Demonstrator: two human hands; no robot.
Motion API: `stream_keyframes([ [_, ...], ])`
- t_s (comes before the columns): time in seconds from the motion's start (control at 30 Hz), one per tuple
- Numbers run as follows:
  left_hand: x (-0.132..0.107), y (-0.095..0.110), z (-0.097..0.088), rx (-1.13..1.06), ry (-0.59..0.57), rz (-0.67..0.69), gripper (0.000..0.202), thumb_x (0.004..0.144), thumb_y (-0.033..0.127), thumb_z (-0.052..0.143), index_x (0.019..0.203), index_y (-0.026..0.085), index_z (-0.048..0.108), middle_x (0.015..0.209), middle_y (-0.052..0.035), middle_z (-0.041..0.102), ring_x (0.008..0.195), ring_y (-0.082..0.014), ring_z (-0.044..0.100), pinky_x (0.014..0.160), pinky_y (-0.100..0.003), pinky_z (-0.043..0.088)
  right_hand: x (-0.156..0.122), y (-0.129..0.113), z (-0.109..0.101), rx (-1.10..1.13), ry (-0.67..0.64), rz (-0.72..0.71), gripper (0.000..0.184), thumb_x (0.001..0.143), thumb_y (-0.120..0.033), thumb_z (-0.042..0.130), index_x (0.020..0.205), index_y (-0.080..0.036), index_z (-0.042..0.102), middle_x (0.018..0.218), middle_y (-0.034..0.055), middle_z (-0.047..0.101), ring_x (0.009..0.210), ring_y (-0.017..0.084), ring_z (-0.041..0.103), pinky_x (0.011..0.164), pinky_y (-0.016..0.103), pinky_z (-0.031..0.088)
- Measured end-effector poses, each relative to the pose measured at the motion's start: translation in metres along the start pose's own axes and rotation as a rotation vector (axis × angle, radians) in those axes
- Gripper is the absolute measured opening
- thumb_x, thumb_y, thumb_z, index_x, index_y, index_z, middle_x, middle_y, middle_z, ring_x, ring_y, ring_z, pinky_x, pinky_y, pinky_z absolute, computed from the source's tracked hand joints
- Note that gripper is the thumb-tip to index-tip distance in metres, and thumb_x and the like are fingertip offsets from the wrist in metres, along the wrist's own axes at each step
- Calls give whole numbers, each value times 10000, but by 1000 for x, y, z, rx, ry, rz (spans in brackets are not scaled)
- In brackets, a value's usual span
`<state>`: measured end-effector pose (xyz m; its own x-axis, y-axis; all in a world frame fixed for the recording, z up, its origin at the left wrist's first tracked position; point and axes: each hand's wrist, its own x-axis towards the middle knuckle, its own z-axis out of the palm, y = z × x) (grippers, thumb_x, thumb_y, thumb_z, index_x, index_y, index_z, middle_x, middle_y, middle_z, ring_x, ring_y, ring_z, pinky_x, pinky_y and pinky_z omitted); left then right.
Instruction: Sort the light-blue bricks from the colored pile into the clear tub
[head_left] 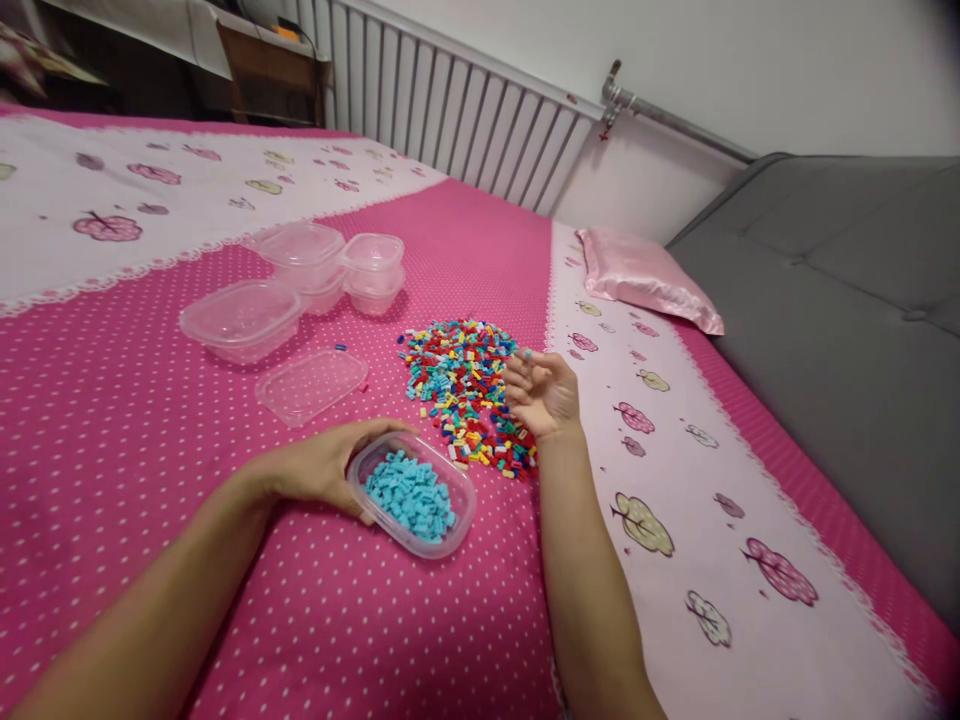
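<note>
My left hand (pixel 330 466) grips a clear plastic container (pixel 466 520) by its left side, with the fingers and thumb around the wall. Inside lies a heap of small light-blue toy bricks (pixel 411 497). The container tilts toward me. To its upper right, a loose pile of small mixed-colour toy bricks (pixel 457 375) is spread on the bedspread. Over the pile's right edge is my right hand (pixel 546 395), palm turned up and fingers curled. A tiny light-blue brick (pixel 527 354) shows at its fingertips.
A clear lid (pixel 313 386) lies flat left of the pile, with a dark-blue brick (pixel 340 347) by its edge. Several clear lidded containers (pixel 241 318) stand behind it on the pink dotted bedspread (pixel 112 430). A pink pillow (pixel 645 275) rests near the grey headboard (pixel 840 290).
</note>
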<state>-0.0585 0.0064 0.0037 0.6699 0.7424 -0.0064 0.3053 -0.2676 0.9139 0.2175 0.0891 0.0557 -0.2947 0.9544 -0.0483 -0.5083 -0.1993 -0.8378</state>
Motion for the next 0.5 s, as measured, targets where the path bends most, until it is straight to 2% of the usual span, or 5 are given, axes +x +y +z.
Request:
stream_keyframes([
  [0.13,-1,0,0,19,-4,3,843,560,459,825,1272,217,446,1265,-95,578,1154,-296,553,964,-359,464,2,-3,-5,253,59,44,176,603,-205,560,681,-198,403,694,-16,483,578,57,451,364,110,272],
  [0.27,0,1,1,0,-12,-11,850,561,482,813,1272,209,436,1274,-104,572,1159,-297,547,962,-358,459,4,-4,-3,365,153,69,155,581,-133,515,697,-184,425,724,2,535,640,58,526,417,92,348],
  [0.37,0,0,1,3,-15,-18,860,554,482,816,1272,207,431,1282,-108,566,1168,-298,540,971,-360,450,5,-1,0,302,173,112,114,632,-135,534,723,-171,475,643,-36,502,497,29,435,380,100,300],
  [0.43,0,-1,1,5,-10,-20,861,551,479,819,1270,206,432,1283,-108,564,1168,-295,540,975,-359,446,5,2,2,138,163,124,100,682,-184,593,735,-170,510,547,-86,411,397,18,291,333,118,202],
  [0.5,0,-1,1,6,-6,-18,866,547,486,818,1269,205,433,1283,-107,563,1167,-295,540,976,-358,445,5,9,3,-121,151,112,144,706,-267,654,754,-173,557,481,-118,318,365,25,197,327,141,146],
])
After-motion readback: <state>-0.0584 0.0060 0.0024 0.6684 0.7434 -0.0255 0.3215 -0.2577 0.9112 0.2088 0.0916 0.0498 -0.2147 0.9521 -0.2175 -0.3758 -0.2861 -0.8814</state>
